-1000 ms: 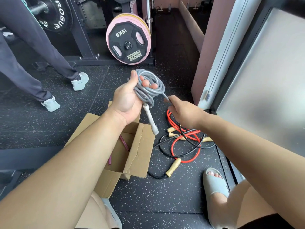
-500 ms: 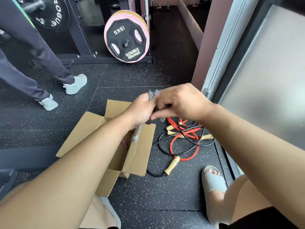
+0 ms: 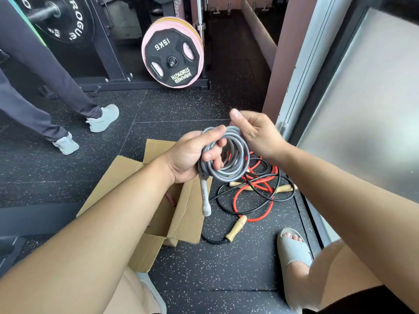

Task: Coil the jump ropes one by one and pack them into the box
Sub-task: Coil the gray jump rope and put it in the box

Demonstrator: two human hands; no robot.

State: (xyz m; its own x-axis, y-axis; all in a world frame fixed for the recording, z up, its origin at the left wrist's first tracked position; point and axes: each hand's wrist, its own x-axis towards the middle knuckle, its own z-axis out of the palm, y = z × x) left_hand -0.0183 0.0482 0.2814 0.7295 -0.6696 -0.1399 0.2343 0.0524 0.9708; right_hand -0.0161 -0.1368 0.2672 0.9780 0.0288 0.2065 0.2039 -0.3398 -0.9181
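My left hand (image 3: 192,155) grips a grey jump rope (image 3: 235,171) wound into a round coil, fingers curled through the loops. One white handle (image 3: 205,198) hangs down from the coil over the box flap. My right hand (image 3: 254,132) pinches the top right of the same coil. The open cardboard box (image 3: 186,214) sits on the floor below my left forearm, which hides most of its inside. A red rope (image 3: 254,184) and a black rope (image 3: 229,200) with wooden handles (image 3: 235,227) lie tangled on the floor right of the box.
A 15 kg weight plate (image 3: 172,55) leans on a black rack behind. Another person's legs and light shoes (image 3: 102,118) stand at the left. A frosted glass door (image 3: 362,109) runs along the right. My sandalled foot (image 3: 292,250) rests near the ropes.
Both hands have lifted off the box edge and parted slightly. The grey coil now shows as a full open ring, and my right hand has shifted to its top right.
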